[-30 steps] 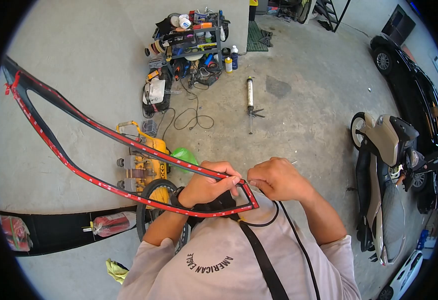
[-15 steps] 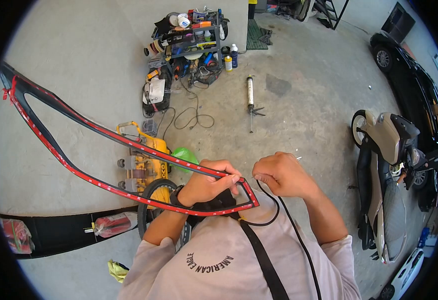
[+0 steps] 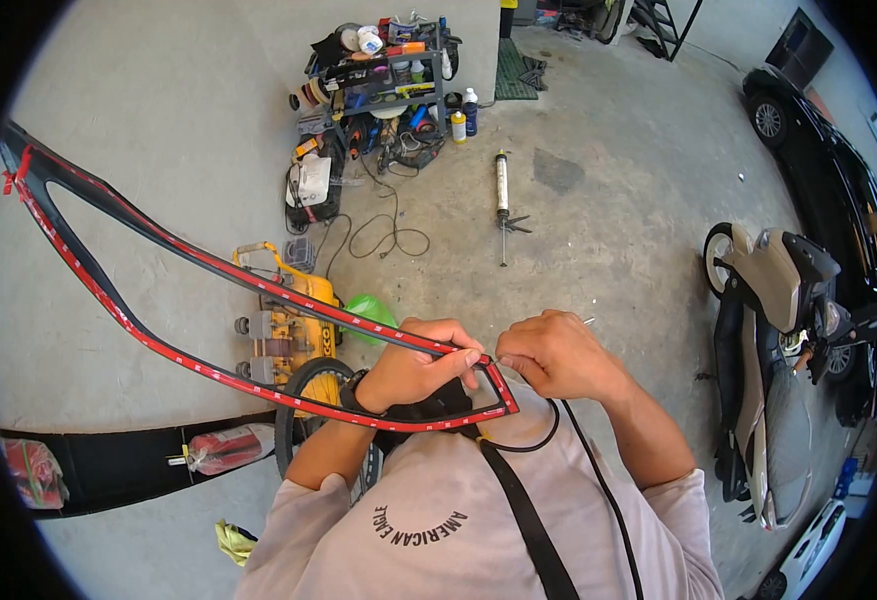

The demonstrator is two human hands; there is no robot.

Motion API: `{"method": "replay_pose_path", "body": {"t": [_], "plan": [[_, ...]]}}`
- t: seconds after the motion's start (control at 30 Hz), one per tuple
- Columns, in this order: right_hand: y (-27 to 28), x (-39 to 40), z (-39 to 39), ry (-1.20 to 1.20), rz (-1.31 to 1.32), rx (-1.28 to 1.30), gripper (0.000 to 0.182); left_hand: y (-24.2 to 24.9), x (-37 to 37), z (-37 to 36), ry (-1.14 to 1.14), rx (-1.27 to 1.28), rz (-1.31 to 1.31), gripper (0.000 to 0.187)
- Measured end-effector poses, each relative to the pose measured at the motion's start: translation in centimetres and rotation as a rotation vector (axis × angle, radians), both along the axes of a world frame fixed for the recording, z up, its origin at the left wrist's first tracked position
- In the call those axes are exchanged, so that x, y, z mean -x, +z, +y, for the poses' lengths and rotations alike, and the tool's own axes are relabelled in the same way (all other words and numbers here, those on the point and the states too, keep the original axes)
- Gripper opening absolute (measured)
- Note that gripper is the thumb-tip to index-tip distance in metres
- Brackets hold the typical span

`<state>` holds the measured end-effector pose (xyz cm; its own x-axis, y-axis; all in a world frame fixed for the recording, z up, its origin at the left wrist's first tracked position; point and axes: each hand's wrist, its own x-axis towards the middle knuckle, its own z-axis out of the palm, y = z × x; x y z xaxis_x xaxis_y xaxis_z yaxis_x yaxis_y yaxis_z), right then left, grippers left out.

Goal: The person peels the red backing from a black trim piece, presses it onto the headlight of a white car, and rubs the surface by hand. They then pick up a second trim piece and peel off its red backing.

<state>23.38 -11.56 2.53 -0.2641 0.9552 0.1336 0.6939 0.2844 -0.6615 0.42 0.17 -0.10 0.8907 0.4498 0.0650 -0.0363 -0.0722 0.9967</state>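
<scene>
A long curved black frame (image 3: 258, 283) with red tape along both sides reaches from the upper left to my chest. My left hand (image 3: 420, 365) grips its narrow near end, the thumb on the upper strip close to the corner. Right beside that corner, my right hand (image 3: 555, 354) is closed with thumb and fingers pressed together; whatever may be between them is too small to make out. Below my right hand, a thin black cord (image 3: 598, 470) hangs over my shirt. Loose red tape (image 3: 24, 165) sticks up at the frame's far end.
A caulking gun (image 3: 502, 205) lies on the floor ahead. Beyond it at the left stands a cluttered tool cart (image 3: 388, 75), with cables on the floor. A yellow compressor (image 3: 303, 330) is by my left arm. A motorcycle (image 3: 773, 370) and black car (image 3: 828, 160) are at the right.
My right hand has moved slightly left, closer to the frame's near corner. My left hand and the frame have hardly moved.
</scene>
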Motion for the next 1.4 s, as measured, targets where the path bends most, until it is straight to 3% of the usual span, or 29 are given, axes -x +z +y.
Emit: {"method": "replay_pose_path", "body": {"t": [0.2,0.47,0.7,0.97,1.4], "plan": [[0.4,0.1,0.1,0.011,-0.008,-0.026,0.010,-0.1,0.0,0.0,-0.003,-0.012,-0.003,0.010],[0.5,1.1,0.0,0.004,-0.206,-0.206,0.019,-0.2,-0.1,0.1,-0.010,0.000,0.026,0.010],[1.1,1.5,-1.3,0.199,-0.204,-0.070,0.016,-0.4,0.1,0.0,0.016,0.022,0.042,0.011],[-0.2,0.8,-0.7,0.008,-0.030,-0.121,0.006,-0.4,0.1,-0.2,-0.011,0.020,-0.018,0.011],[0.8,0.7,-0.7,0.018,-0.090,-0.162,0.010,0.2,0.2,-0.4,-0.043,0.023,0.021,0.008]]}}
